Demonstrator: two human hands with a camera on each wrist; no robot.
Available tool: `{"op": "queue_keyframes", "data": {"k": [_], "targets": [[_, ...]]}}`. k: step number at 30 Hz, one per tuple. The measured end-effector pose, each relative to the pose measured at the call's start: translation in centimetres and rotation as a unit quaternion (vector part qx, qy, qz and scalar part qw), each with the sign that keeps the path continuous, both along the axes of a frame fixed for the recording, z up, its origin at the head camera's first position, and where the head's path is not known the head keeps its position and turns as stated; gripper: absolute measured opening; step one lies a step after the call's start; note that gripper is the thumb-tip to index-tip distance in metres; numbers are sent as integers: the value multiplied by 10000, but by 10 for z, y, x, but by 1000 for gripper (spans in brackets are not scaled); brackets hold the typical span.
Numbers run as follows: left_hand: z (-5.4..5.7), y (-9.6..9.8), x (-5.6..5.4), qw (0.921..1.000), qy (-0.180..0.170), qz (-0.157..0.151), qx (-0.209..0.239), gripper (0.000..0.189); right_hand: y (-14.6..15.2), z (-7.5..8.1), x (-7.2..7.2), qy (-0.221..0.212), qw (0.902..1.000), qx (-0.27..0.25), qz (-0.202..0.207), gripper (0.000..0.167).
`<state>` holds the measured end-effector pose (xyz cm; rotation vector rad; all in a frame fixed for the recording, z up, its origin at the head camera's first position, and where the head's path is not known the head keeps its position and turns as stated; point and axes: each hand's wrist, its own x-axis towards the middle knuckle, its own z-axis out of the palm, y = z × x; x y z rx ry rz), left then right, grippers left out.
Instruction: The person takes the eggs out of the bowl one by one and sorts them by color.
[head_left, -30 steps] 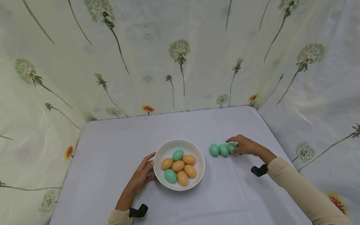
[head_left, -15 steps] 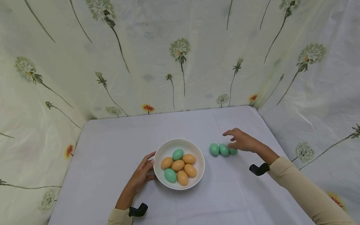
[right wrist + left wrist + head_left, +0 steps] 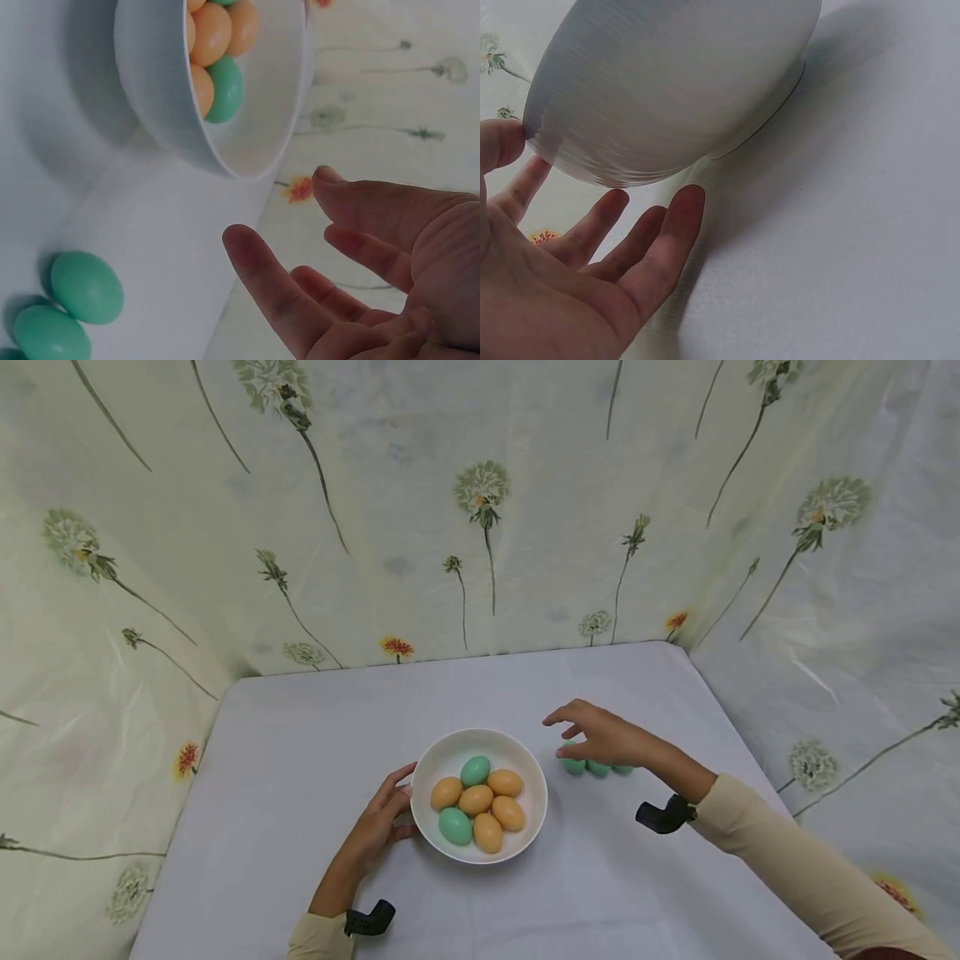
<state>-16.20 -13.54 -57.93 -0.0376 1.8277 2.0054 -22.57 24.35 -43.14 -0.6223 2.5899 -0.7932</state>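
Note:
In the head view, a white bowl (image 3: pixel 534 806) holds several orange eggs (image 3: pixel 487 832) and two green eggs (image 3: pixel 455 826). My left hand (image 3: pixel 375 827) touches the bowl's left side with spread fingers. In the left wrist view, a digit meets the rim while other fingertips (image 3: pixel 684 206) lie close to the outer wall. To the bowl's right, my right hand (image 3: pixel 603 735) hovers with nothing in its loosely bent fingers. Beneath it, a row of three green eggs (image 3: pixel 597 769) is partly hidden. Two of these green eggs (image 3: pixel 87 287) show well in the right wrist view.
A white cloth covers the table (image 3: pixel 315 735). Hanging fabric with dandelion prints (image 3: pixel 375 527) encloses its back and sides. Each wrist carries a black mount (image 3: pixel 370 918).
My right hand has withdrawn from the rightmost green egg, risen, and moved left over the row toward the bowl. The left hand and bowl stay in place.

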Motion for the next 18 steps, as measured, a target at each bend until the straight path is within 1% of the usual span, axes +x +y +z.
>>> {"op": "queue_keyframes", "data": {"k": [4,9,15,18], "targets": [[0,-1,0,10000,11,13,-12,51,-20,-1,-4,-11,9995,-64,306,45],[-1,-1,0,10000,22,-6,-1,49,-44,-6,-6,-192,9982,-165,547,48],[-1,-1,-1,10000,39,-10,7,49,-69,-15,-8,-428,9968,-122,662,47],[-1,-1,-2,10000,30,-28,44,49,-79,-20,-10,-624,9958,-167,645,47]]}}
